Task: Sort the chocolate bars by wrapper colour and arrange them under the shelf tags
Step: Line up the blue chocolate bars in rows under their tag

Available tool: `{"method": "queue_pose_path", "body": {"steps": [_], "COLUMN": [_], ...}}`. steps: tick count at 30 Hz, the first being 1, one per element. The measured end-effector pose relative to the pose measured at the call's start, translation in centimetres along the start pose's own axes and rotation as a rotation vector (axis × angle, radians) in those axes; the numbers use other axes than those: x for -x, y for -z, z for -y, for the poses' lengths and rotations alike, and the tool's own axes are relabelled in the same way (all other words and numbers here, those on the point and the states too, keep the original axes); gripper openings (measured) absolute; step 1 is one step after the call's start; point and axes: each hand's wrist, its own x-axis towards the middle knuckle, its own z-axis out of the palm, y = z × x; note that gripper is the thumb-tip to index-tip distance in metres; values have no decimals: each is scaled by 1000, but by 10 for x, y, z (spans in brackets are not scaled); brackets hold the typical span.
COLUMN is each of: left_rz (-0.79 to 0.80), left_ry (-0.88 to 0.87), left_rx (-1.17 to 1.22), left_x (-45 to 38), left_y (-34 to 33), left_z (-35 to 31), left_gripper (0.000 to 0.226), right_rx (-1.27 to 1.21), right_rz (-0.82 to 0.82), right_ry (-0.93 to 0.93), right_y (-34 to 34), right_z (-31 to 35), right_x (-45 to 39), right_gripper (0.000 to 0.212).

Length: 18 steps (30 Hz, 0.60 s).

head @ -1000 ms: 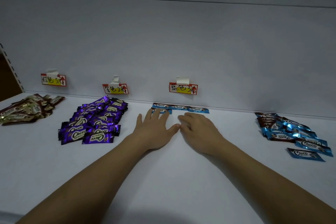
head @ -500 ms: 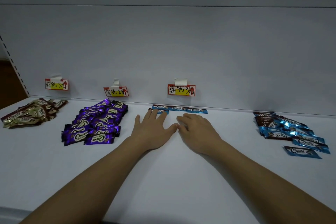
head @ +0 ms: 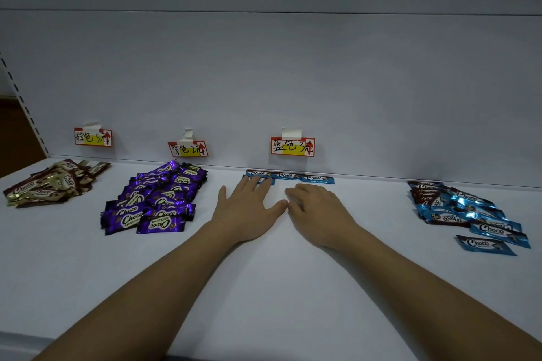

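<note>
White shelf (head: 264, 287) — left hand (head: 246, 208) and right hand (head: 316, 211) flat, holding nothing, by blue bars (head: 289, 176).

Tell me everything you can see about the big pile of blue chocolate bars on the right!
The pile of blue chocolate bars lies loose on the white shelf, far right, with no tag above it. The shiny, crinkly wrappers are blue with brown ends and white "Choco" lettering. Bars overlap at mixed angles; one lies alone at the front. Neither hand touches them.

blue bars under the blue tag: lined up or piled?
Lined up. The blue bars lie flat, end to end along the back wall below the blue tag; one more sits in front at the left hand's fingertips.
</note>
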Motion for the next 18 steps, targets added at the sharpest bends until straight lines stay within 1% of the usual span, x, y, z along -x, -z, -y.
{"method": "queue_pose_path", "body": {"steps": [3, 5, 8, 10, 12, 14, 15, 18], "left_rz": [-29, -60, -191, -304, -363, -376, -359, -287], "left_ry": [-17, -36, -76, -93, -98, -103, -118, -218], "left_rx": [28, 42, 40, -8, 30, 189, 264, 388], "left_x": [-2, 0, 5, 7, 6, 3, 1, -6], "left_y": [-1, -1, 5, 11, 17, 23, 24, 19], "left_z": [1, -1, -5, -10, -25, -52, -69, -124], "left_gripper": [74, 74, 69, 61, 52, 43, 38, 24], "right_rx": [-24, -141, -381, -426, -453, -458, -443, -391], "right_rz": [-4, -26, -134, -183, -192, -196, -198, -191], "right_ry": [-9, -58, -106, -115, -142, -151, -151, -172], "right_y": [0, 3, 17, 34, 52, 70, 80, 106], "right_z": [-1, 0, -5, -14, -28, -47, -58, -101], "right_x": [-2, -1, 1, 2, 3, 6, 10, 33], "right_gripper": [33, 34, 36, 29, 24, 21, 19, 12]}}
